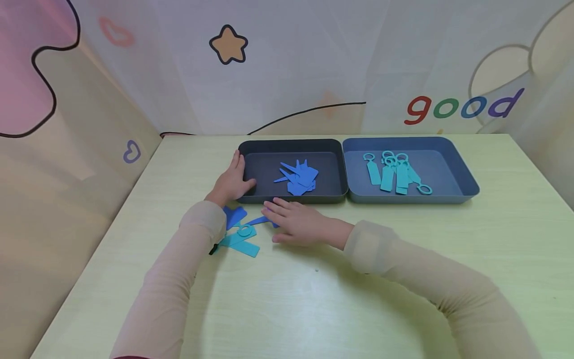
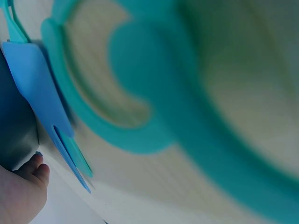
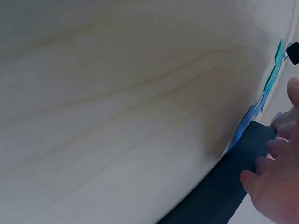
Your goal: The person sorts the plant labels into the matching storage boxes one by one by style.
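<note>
At the left end of the black tray [image 1: 291, 198], my left hand [image 1: 230, 183] grips the wall, with the thumb over the rim and the fingers along the outside. My right hand [image 1: 298, 222], palm down with spread fingers, has its fingertips at the tray's front wall. It partly covers a blue pointed tag [image 1: 257, 221]. Between the hands lie another blue tag [image 1: 235, 216] and teal ring-topped tags [image 1: 245, 248], partly hidden by the left sleeve. Several blue pointed tags [image 1: 302, 178] lie heaped in the black tray. A blurred teal ring [image 2: 173, 93] fills much of the left wrist view.
A blue-grey tray [image 1: 444, 174] stands against the black tray's right side, holding several teal ring-topped tags [image 1: 387, 177]. Both trays sit at the back of the pale table [image 1: 314, 309], before a printed cloth backdrop [image 1: 287, 65]. A small black object [image 1: 213, 249] shows beside the left sleeve.
</note>
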The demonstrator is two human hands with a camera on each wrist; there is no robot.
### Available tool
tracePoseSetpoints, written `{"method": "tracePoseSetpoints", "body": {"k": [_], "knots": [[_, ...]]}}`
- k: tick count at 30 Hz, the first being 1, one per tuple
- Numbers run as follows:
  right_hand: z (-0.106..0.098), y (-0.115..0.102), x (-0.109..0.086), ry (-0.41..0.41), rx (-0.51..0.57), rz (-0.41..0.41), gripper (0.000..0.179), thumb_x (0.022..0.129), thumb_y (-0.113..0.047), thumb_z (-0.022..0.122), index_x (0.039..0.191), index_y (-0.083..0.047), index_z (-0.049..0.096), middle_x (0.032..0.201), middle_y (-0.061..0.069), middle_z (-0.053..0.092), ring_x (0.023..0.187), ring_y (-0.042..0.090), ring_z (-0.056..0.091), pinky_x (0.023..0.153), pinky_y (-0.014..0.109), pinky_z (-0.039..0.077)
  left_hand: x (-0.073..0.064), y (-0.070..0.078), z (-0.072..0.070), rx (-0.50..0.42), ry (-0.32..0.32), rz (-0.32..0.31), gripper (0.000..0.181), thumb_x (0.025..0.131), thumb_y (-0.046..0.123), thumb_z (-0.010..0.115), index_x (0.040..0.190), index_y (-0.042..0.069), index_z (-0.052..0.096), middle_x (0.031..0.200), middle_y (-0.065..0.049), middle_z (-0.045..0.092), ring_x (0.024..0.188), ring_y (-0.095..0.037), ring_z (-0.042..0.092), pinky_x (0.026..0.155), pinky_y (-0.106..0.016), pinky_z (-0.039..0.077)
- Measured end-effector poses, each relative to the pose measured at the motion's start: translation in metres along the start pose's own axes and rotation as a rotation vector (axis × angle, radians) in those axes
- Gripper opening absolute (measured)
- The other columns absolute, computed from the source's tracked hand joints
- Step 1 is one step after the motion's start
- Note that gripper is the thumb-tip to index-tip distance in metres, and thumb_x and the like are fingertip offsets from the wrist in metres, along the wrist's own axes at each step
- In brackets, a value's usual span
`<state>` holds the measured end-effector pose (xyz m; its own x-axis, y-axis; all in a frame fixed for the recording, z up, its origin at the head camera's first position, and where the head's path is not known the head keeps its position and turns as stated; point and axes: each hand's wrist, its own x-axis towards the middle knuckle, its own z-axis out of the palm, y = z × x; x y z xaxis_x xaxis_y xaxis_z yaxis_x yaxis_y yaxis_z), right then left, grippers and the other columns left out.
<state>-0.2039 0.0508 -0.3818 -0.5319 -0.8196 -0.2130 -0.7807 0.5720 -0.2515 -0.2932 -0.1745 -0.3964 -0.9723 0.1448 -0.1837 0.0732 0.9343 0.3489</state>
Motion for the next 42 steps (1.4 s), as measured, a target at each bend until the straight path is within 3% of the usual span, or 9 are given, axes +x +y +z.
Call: {"method": "tracePoseSetpoints", "body": {"k": [12, 21, 27, 32, 36, 42], "knots": [[0.007, -0.005, 0.017, -0.095, -0.09, 0.059, 0.059, 0.105, -0.041, 0.04, 0.158, -0.019, 0.024, 0.166, 0.004, 0.018, 0.154, 0.026, 0.013, 0.121, 0.054, 0.022, 0.0, -0.002, 0.0, 0.012, -0.006, 0.013, 0.084, 0.1, 0.037, 0.048, 0.156, -0.004, -0.001, 0.165, -0.017, -0.012, 0.153, -0.033, 0.012, 0.122, -0.045, 0.022], [0.004, -0.008, 0.018, -0.121, -0.083, 0.091, 0.059, 0.103, -0.035, 0.047, 0.156, -0.015, 0.029, 0.164, 0.004, 0.025, 0.153, 0.025, 0.019, 0.121, 0.052, 0.025, 0.0, -0.002, 0.0, 0.011, -0.006, 0.019, 0.084, 0.1, 0.036, 0.048, 0.155, -0.004, -0.002, 0.165, -0.017, -0.013, 0.153, -0.034, 0.011, 0.122, -0.045, 0.023], [0.003, -0.009, 0.017, -0.047, -0.103, 0.07, 0.054, 0.1, -0.027, 0.055, 0.149, -0.008, 0.042, 0.155, 0.009, 0.043, 0.146, 0.027, 0.036, 0.116, 0.047, 0.036, 0.0, -0.002, 0.0, 0.008, 0.0, 0.009, 0.084, 0.099, 0.036, 0.048, 0.156, -0.004, -0.001, 0.165, -0.016, -0.012, 0.153, -0.034, 0.014, 0.121, -0.045, 0.025], [0.006, -0.007, 0.014, 0.064, -0.172, 0.028, 0.039, 0.097, -0.023, 0.062, 0.133, -0.007, 0.059, 0.132, 0.01, 0.061, 0.122, 0.028, 0.056, 0.1, 0.042, 0.05, 0.001, -0.002, 0.001, 0.004, 0.009, 0.006, 0.084, 0.099, 0.036, 0.049, 0.156, -0.004, 0.001, 0.166, -0.016, -0.011, 0.152, -0.034, 0.016, 0.121, -0.046, 0.026], [0.007, -0.007, 0.013, 0.101, -0.162, 0.058, 0.03, 0.094, -0.024, 0.066, 0.12, -0.009, 0.067, 0.113, 0.008, 0.063, 0.102, 0.025, 0.057, 0.084, 0.036, 0.05, 0.001, -0.002, 0.001, 0.0, 0.01, 0.009, 0.084, 0.099, 0.036, 0.049, 0.156, -0.004, 0.002, 0.166, -0.016, -0.011, 0.152, -0.034, 0.017, 0.121, -0.046, 0.026], [0.004, -0.006, 0.012, 0.096, -0.075, 0.116, 0.018, 0.091, -0.019, 0.07, 0.107, -0.01, 0.071, 0.099, 0.007, 0.062, 0.092, 0.023, 0.053, 0.08, 0.035, 0.048, 0.002, -0.002, 0.001, 0.004, 0.009, 0.007, 0.084, 0.099, 0.036, 0.048, 0.156, -0.004, 0.001, 0.166, -0.016, -0.011, 0.152, -0.034, 0.016, 0.121, -0.046, 0.026]]}}
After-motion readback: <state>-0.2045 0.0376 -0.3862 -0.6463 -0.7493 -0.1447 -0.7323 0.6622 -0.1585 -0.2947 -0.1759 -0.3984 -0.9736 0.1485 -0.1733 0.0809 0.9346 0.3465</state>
